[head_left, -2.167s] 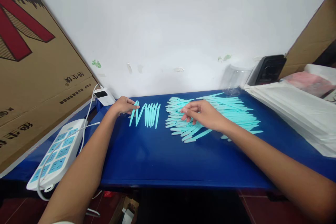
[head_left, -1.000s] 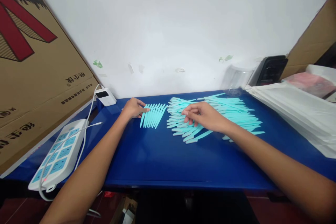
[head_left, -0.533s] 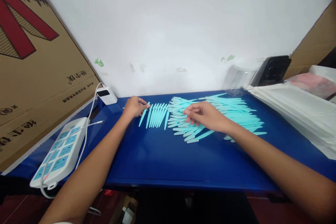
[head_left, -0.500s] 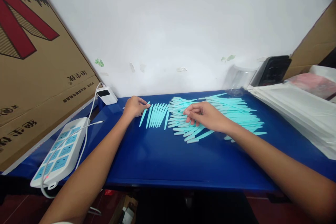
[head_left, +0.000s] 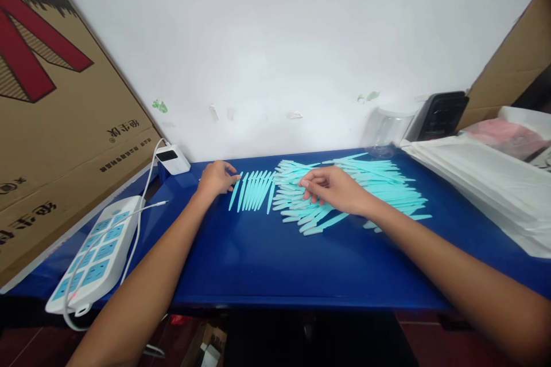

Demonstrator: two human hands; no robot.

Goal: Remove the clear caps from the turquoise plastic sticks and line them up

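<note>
Along the blue table lies a short row of slim turquoise sticks that look like eyebrow razors, side by side and slightly slanted. My left hand is at the row's left end. Its thumb and forefinger, a little apart, are at the upper tip of the leftmost razor. Over the larger heap of razors is my right hand, its thumb and forefinger pressed together and the other fingers curled. Whether anything is in that pinch cannot be made out. More razors lie beyond the right wrist.
A white power strip with a cable and a small white device are at the left, beside a large cardboard box. To the right stand a clear plastic container, a black object and stacked white sheets.
My left hand has drawn slightly left from the leftmost razor's tip. My right hand stays over the heap. The whole view has shifted a little.
</note>
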